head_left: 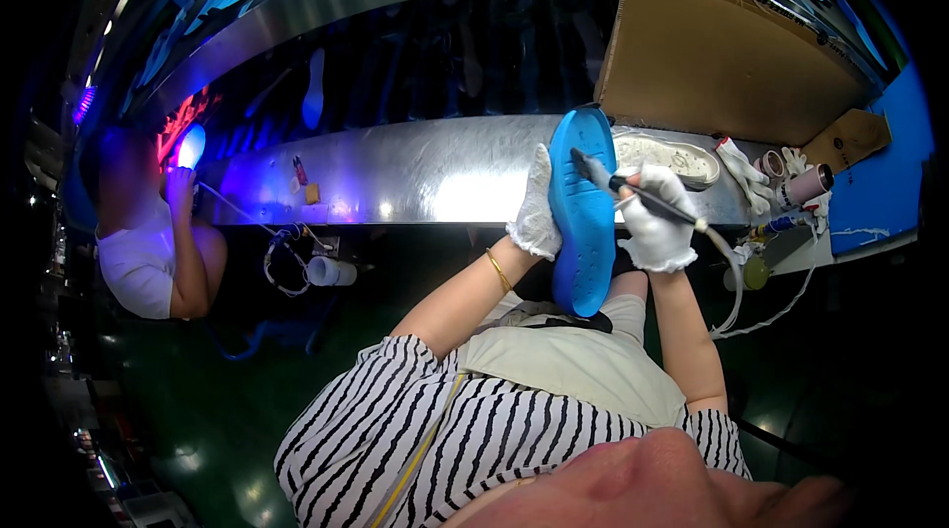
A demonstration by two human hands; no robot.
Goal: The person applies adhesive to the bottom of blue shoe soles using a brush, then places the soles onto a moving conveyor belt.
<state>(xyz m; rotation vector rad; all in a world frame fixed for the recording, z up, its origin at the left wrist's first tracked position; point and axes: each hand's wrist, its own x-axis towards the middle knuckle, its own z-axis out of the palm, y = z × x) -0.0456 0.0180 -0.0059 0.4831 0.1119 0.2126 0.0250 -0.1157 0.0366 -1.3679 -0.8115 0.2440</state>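
My left hand [537, 207], in a white glove, is closed along the left edge of a blue shoe sole [585, 246]. The sole stands lengthwise in front of me, its hollow face toward me, with small pits in its heel part. In my right hand [655, 226], also gloved in white, is a dark-handled brush [593, 172]. Its bristles lie on or just above the upper part of the sole; I cannot tell which. A pale tube [733, 276] runs from the brush handle down to the right. Beyond the right hand, a white sole [664, 160] lies on the bench.
A metal bench [395, 167] runs across in front, with a cardboard sheet [732, 53] upright behind it. White gloves [743, 177] and a cylindrical container [806, 185] stand at the right. A small bottle [299, 170] is farther left. Another person [148, 261] sits at the left, holding a lit sole.
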